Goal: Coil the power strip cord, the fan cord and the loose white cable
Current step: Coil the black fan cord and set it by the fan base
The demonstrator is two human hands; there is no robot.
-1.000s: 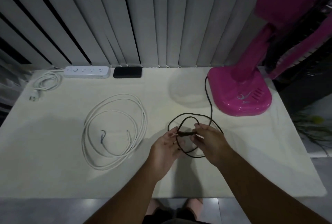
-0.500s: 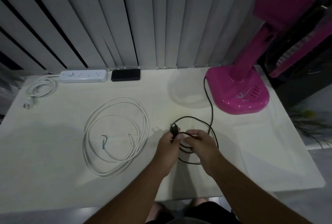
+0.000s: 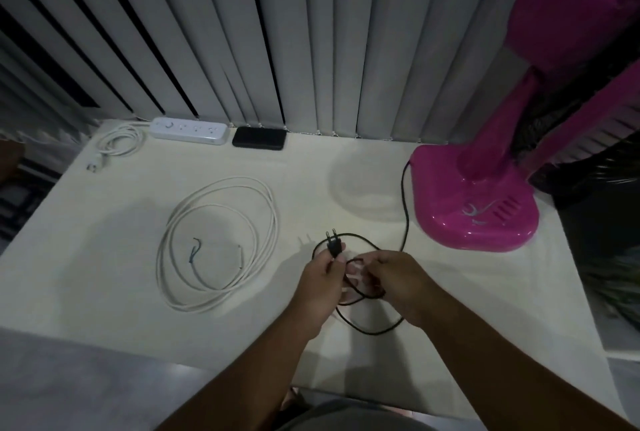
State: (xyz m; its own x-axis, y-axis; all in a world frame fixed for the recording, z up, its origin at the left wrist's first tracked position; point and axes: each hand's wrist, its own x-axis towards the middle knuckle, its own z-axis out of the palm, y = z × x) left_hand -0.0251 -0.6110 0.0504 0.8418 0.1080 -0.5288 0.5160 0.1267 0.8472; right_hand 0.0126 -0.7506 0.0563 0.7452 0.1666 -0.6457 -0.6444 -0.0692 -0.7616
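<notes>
Pinching the black two-pin plug (image 3: 334, 244), your left hand (image 3: 320, 287) lifts it. Your right hand (image 3: 401, 287) grips the thin, looped fan cord (image 3: 403, 209) near the table's (image 3: 104, 292) front edge.

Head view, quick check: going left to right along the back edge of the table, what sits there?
Power strip cord, coiled with its plug at the near left → white power strip → black flat box → pink fan base.

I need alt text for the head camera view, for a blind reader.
Two hands gather a black fan cord into loops on a white table; the left holds its plug. A coiled white cable lies left, a pink fan right.
</notes>
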